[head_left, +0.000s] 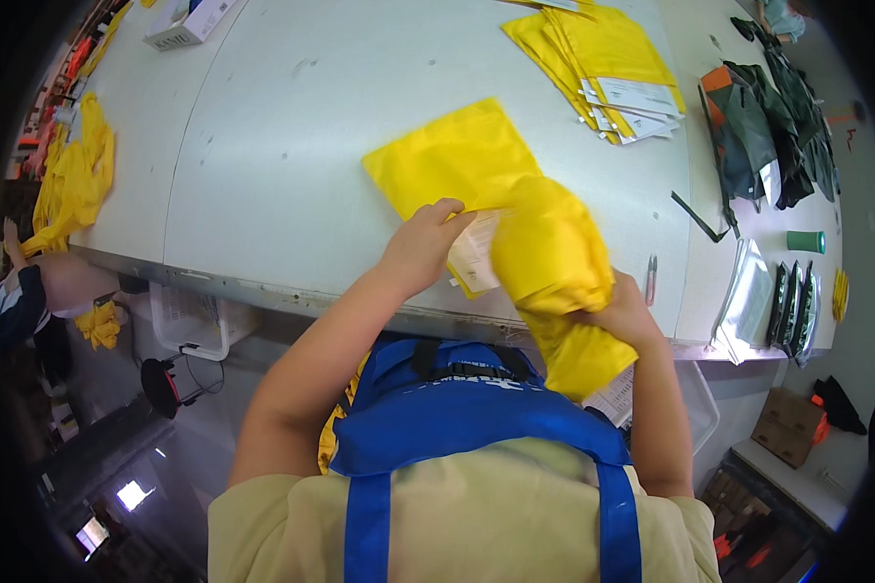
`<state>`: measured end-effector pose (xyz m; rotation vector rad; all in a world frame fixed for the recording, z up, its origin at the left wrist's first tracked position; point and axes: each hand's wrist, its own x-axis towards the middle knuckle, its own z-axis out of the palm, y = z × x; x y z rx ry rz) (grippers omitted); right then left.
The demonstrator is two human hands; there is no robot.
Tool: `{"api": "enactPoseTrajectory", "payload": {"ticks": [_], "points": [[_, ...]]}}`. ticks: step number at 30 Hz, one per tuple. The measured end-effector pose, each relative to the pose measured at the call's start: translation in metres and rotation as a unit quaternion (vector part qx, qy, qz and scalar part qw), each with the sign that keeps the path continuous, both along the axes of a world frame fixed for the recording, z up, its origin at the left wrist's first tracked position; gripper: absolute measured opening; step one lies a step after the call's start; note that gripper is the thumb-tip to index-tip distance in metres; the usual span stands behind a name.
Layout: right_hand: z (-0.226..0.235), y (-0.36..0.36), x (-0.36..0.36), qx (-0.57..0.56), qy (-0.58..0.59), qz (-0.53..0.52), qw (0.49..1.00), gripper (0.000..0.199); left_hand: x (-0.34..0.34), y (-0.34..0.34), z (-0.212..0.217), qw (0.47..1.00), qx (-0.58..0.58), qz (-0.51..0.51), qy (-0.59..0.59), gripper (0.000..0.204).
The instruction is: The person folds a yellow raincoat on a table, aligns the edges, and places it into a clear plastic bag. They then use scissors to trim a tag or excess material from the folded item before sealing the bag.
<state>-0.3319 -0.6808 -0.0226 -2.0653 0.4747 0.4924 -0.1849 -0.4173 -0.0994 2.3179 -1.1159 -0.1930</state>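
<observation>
A flat yellow pouch (452, 155) lies on the table in front of me, a white printed label (475, 255) on its near part. My left hand (426, 245) is closed on the pouch's edge beside the label, thumb and fingers pinching it. A bunched yellow fabric bundle (554, 253), slightly blurred, covers the pouch's right side. My right hand (620, 316) grips this bundle from the right, with its fingers partly hidden in the folds. One loose end of the bundle hangs over the table's front edge. Whether the bundle is partly inside the pouch I cannot tell.
Several labelled yellow pouches (617, 68) are stacked at the far right of the table (292, 165). A pen-like tool (652, 280) lies near the right edge. Dark green bags (749, 136) and clear plastic packets (744, 296) occupy the right side; yellow fabric (83, 175) is heaped left, near another person.
</observation>
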Motion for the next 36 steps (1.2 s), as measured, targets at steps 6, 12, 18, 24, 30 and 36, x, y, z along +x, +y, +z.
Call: {"api": "enactPoseTrajectory", "payload": {"ticks": [6, 12, 18, 24, 30, 36], "points": [[-0.014, 0.021, 0.018, -0.163, -0.025, 0.309, 0.937, 0.064, -0.003, -0.006, 0.018, 0.997, -0.065, -0.027, 0.028, 0.036], [-0.035, 0.033, 0.017, -0.201, -0.057, 0.154, 0.966, 0.072, -0.001, 0.007, 0.036, 0.996, -0.036, -0.079, 0.004, 0.040], [-0.026, 0.052, 0.027, -0.234, 0.036, 0.016, 0.971, 0.085, -0.061, -0.035, 0.046, 0.991, -0.120, -0.028, -0.050, 0.035], [-0.031, 0.053, 0.036, -0.161, 0.002, -0.026, 0.987, 0.093, -0.053, -0.047, 0.048, 0.989, -0.100, -0.078, -0.074, 0.034], [-0.013, 0.068, 0.031, -0.275, -0.074, 0.037, 0.958, 0.090, -0.028, -0.075, 0.089, 0.997, -0.011, -0.028, -0.070, 0.033], [-0.015, 0.065, 0.025, -0.342, -0.142, 0.066, 0.927, 0.087, -0.004, -0.096, 0.083, 0.995, 0.089, 0.019, -0.036, 0.023]]}}
